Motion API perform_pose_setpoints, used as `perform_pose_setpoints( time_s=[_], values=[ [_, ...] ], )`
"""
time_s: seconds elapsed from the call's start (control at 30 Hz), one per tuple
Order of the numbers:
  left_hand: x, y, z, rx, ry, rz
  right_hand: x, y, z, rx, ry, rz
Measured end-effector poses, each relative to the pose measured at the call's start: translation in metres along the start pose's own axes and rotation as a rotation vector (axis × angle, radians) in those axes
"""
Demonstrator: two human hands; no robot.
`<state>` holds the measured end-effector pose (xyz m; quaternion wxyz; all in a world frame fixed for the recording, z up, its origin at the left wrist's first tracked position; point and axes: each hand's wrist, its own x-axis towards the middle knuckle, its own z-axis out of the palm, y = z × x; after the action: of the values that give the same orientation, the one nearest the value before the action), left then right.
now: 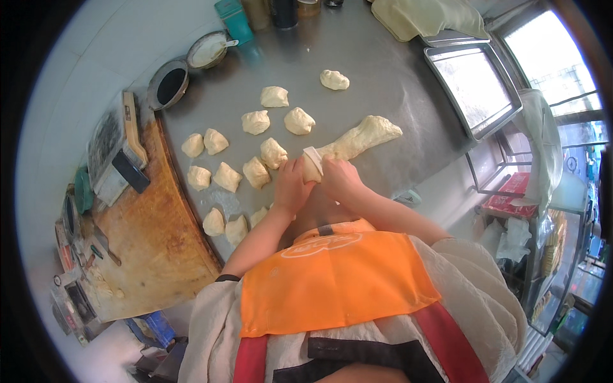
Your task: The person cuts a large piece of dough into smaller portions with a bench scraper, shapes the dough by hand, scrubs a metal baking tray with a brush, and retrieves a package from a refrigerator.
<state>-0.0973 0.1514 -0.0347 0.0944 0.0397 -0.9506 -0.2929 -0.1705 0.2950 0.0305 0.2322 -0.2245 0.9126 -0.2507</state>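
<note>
A long roll of pale dough (365,137) lies on the steel table, reaching back and to the right from my hands. My right hand (340,180) is closed on a white-edged dough scraper (312,155), which stands across the near end of the roll. Close beside it, my left hand (293,186) is closed on the dough end (310,171); its fingertips are partly hidden. Several cut dough pieces lie to the left and beyond, among them one lump (273,153) next to my left hand and another (334,80) farther back.
The steel table (377,70) meets a wooden board (153,255) on the left, with a knife (106,246) and a phone (130,172). Two bowls, one holding white powder (208,51), stand at the far left. A metal tray (474,89) rests at the right edge.
</note>
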Motion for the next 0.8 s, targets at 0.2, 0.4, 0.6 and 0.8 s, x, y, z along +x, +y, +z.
perform_pose_setpoints(
  time_s=[0.2, 0.4, 0.6, 0.8],
  values=[
    [0.011, -0.006, -0.025, -0.548, -0.374, -0.678, 0.029, 0.038, -0.029, 0.547, -0.069, 0.197],
    [0.011, 0.038, -0.037, 0.01, -0.365, -0.225, -0.019, 0.066, -0.066, 0.223, 0.19, -0.039],
    [0.046, 0.035, 0.017, -0.051, -0.175, 0.077, -0.002, 0.057, -0.05, 0.004, -0.002, -0.001],
    [0.054, 0.026, 0.035, -0.062, -0.161, -0.036, 0.036, 0.071, -0.028, 0.069, -0.019, 0.046]
  ],
)
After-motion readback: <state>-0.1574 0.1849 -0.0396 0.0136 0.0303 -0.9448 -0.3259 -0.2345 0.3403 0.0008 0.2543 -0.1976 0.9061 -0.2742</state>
